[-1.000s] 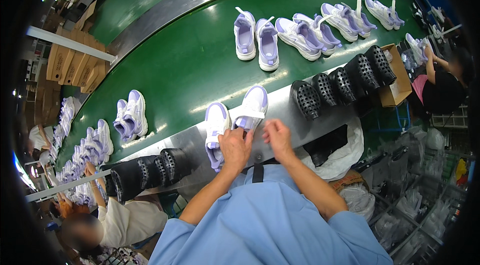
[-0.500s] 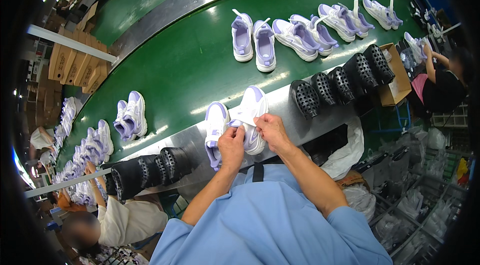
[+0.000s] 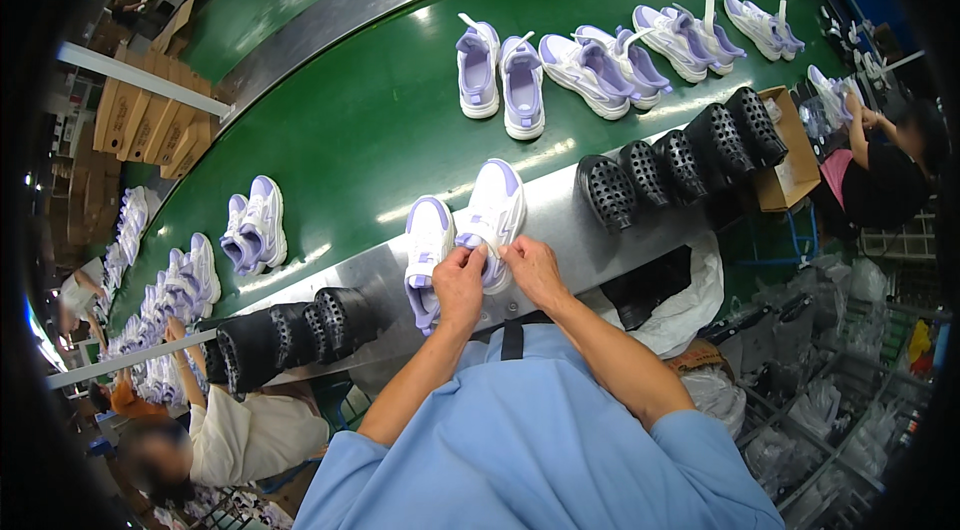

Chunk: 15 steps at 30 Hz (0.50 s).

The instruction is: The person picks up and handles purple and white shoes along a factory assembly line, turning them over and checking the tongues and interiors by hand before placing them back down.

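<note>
A white and lavender sneaker (image 3: 498, 192) stands toe-away at the metal edge of the bench in front of me. My left hand (image 3: 461, 284) has its fingers pinched at the opening side of this sneaker. On the opposite side, my right hand (image 3: 534, 270) is closed with thumb and fingertips against the sneaker's upper. The fingers hide most of the strap and collar. Just left of it rests a matching sneaker (image 3: 428, 242), toe also away, next to my left hand and not held.
Several paired sneakers (image 3: 522, 90) stand on the green belt (image 3: 370, 120); more line its left. Black perforated shoe-shaped pieces (image 3: 605, 188) sit along the metal ledge (image 3: 560, 220) at right, others (image 3: 345, 318) at left. An open carton (image 3: 790, 170) is at right. Co-workers sit on both sides.
The white strap that my right hand held out across the sneaker has come down against it. Both hands are now lower on the upper, closer to the heel end.
</note>
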Tool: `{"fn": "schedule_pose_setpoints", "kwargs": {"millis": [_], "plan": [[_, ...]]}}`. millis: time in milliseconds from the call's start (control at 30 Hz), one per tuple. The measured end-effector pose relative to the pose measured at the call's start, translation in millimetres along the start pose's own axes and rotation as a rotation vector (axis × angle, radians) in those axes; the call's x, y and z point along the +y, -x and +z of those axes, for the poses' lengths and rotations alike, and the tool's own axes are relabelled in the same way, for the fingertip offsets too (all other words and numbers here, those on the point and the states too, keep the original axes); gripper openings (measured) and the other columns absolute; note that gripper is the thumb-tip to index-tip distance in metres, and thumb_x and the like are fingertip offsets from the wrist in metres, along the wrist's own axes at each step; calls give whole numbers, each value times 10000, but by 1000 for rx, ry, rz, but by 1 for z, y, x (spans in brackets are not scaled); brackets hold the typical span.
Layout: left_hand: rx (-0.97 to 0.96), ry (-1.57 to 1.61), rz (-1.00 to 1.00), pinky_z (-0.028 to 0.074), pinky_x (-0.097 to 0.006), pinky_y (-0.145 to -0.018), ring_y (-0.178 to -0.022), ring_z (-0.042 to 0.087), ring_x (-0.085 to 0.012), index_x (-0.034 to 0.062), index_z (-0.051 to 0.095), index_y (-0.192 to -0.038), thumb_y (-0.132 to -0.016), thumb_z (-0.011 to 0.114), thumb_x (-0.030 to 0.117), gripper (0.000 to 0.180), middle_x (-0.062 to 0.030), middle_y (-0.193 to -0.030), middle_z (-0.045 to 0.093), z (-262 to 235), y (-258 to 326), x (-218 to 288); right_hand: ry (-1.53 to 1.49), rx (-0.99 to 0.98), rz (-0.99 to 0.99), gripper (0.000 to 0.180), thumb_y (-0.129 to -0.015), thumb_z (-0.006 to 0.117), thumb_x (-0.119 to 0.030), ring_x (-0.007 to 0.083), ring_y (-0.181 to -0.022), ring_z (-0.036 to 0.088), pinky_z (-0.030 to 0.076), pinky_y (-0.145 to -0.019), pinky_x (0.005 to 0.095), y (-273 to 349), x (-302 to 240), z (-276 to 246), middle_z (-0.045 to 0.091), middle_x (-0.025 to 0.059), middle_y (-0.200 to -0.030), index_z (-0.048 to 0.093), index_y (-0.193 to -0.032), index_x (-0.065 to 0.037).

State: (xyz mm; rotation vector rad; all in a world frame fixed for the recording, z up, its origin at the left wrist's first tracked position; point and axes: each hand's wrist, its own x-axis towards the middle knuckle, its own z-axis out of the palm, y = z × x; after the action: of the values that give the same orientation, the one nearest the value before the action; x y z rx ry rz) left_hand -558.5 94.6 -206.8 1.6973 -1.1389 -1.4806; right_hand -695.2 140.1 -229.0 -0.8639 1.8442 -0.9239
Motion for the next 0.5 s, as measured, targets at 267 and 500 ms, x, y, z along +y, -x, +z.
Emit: {"fn": "schedule_pose_setpoints", "kwargs": {"millis": [267, 500], "plan": [[35, -664, 852, 497, -473, -718, -846, 625, -382, -14, 681, -1042, -866, 743, 47, 196, -184, -895, 626, -11, 14, 25, 161, 172, -159, 273, -932, 727, -237, 391, -810, 674, 539, -733, 484, 16, 21, -14, 684, 195, -967, 659, -1071, -12], [-101, -711, 736, 522, -481, -776, -927, 631, -400, 23, 659, -1025, -853, 740, 44, 191, -182, -939, 619, -20, -10, 10, 427, 153, -481, 254, -942, 702, -179, 436, -826, 664, 543, -697, 539, 3, 6, -1, 600, 191, -1031, 546, -1090, -44]]}}
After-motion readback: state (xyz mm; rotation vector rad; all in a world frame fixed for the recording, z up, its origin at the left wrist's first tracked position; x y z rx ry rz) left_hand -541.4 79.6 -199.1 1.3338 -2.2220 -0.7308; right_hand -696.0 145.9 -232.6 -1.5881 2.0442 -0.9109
